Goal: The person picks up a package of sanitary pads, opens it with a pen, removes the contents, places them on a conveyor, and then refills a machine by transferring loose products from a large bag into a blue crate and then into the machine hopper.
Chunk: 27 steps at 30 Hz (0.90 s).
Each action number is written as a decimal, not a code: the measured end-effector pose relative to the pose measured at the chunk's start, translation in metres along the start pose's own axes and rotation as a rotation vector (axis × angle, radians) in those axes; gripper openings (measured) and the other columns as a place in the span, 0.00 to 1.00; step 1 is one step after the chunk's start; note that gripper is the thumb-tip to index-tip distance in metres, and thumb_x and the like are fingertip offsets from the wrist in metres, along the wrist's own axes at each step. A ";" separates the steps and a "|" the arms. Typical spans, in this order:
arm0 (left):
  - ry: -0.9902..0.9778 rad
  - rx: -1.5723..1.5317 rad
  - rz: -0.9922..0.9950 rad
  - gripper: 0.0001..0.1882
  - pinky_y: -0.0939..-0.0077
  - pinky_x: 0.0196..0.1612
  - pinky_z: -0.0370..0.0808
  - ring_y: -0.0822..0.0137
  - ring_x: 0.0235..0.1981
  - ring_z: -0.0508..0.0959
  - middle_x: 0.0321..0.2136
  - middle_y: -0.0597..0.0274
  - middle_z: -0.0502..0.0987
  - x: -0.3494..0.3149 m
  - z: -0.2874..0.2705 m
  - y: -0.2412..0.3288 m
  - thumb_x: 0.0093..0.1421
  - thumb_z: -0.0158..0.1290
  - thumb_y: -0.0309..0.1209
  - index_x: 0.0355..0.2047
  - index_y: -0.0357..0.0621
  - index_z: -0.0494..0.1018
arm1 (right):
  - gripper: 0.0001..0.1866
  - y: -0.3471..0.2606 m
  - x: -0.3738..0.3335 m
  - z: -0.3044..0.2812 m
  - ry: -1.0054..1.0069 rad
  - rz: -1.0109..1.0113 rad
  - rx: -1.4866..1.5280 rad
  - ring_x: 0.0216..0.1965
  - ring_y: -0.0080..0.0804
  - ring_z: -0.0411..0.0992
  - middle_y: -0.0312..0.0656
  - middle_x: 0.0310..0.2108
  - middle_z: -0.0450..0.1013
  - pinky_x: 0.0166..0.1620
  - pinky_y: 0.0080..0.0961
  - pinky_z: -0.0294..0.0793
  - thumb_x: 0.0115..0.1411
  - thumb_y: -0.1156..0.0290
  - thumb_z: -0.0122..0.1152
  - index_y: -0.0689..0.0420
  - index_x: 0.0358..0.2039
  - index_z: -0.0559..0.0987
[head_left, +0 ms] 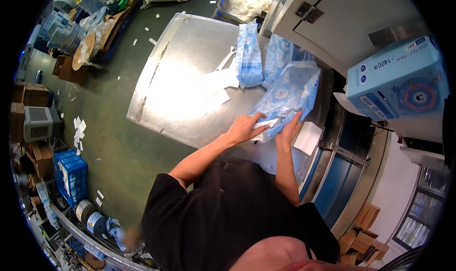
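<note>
A pale blue printed plastic bag (290, 88) lies on the metal table, its crumpled end toward me. My left hand (243, 128) is closed on that end from the left, beside a white folded strip (267, 123); I cannot tell whether the strip is tissue or part of the bag. On the right, my right hand (288, 131) grips the bag's edge, thumb and fingers on the film. Right by it sits a white block-shaped stack (308, 138). Two more blue packs, one upright-looking pack (249, 57) and another (278, 54), lie beyond the bag.
The metal table (171, 81) carries loose white sheets (217, 99) and a wrench-shaped white tool (226, 58). At right, a large blue tissue package (399, 81) stands near a grey cabinet (351, 19). A blue crate (71, 176) and paper scraps (80, 130) are on the floor at left.
</note>
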<state>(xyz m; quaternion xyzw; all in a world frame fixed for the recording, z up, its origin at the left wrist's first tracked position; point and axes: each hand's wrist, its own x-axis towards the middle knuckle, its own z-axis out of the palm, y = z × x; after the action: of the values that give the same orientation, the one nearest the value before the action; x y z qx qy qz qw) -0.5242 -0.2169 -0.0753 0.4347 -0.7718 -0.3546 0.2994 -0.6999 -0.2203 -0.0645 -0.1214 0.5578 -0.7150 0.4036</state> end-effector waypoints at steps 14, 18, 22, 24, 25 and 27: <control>-0.102 0.167 0.587 0.14 0.61 0.28 0.79 0.55 0.26 0.82 0.26 0.56 0.79 -0.053 -0.066 -0.055 0.60 0.56 0.25 0.47 0.40 0.76 | 0.35 -0.070 -0.015 -0.050 0.260 -0.090 0.185 0.63 0.48 0.70 0.49 0.66 0.66 0.62 0.45 0.75 0.73 0.46 0.51 0.60 0.68 0.65; -0.125 0.494 0.094 0.14 0.56 0.37 0.79 0.50 0.33 0.81 0.35 0.52 0.82 -0.020 -0.104 -0.138 0.69 0.54 0.38 0.46 0.42 0.80 | 0.36 -0.102 -0.018 -0.054 0.220 -0.153 0.122 0.63 0.49 0.70 0.49 0.66 0.67 0.62 0.45 0.75 0.72 0.45 0.51 0.61 0.69 0.65; 0.229 0.427 0.062 0.27 0.53 0.50 0.74 0.44 0.46 0.78 0.43 0.45 0.80 0.054 -0.081 -0.135 0.64 0.60 0.50 0.49 0.37 0.80 | 0.33 -0.083 -0.028 -0.064 0.181 -0.106 0.236 0.62 0.48 0.72 0.48 0.65 0.69 0.60 0.45 0.76 0.73 0.48 0.53 0.60 0.68 0.67; 0.389 0.389 0.028 0.32 0.51 0.51 0.74 0.42 0.47 0.78 0.45 0.41 0.79 0.099 -0.047 -0.158 0.62 0.62 0.52 0.51 0.32 0.76 | 0.31 -0.074 -0.042 -0.068 0.164 -0.061 0.281 0.62 0.48 0.72 0.47 0.64 0.69 0.60 0.44 0.77 0.73 0.51 0.53 0.60 0.68 0.67; 0.325 0.371 -0.100 0.36 0.51 0.51 0.75 0.40 0.48 0.78 0.45 0.38 0.79 0.122 -0.033 -0.162 0.59 0.64 0.53 0.51 0.30 0.73 | 0.31 -0.070 -0.048 -0.073 0.169 -0.044 0.272 0.62 0.48 0.72 0.47 0.64 0.69 0.60 0.44 0.76 0.74 0.51 0.53 0.60 0.68 0.67; 0.373 0.163 -0.339 0.33 0.52 0.53 0.75 0.40 0.48 0.80 0.44 0.34 0.80 0.150 -0.024 -0.189 0.57 0.64 0.49 0.49 0.29 0.72 | 0.30 -0.063 -0.058 -0.076 0.138 0.004 0.242 0.62 0.48 0.72 0.49 0.65 0.69 0.60 0.45 0.76 0.75 0.53 0.51 0.60 0.68 0.66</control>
<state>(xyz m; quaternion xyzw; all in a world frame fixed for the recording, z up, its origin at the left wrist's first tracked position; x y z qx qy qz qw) -0.4860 -0.4264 -0.1913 0.6383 -0.6454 -0.2501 0.3368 -0.7380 -0.1223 -0.0183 -0.0212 0.4944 -0.7827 0.3774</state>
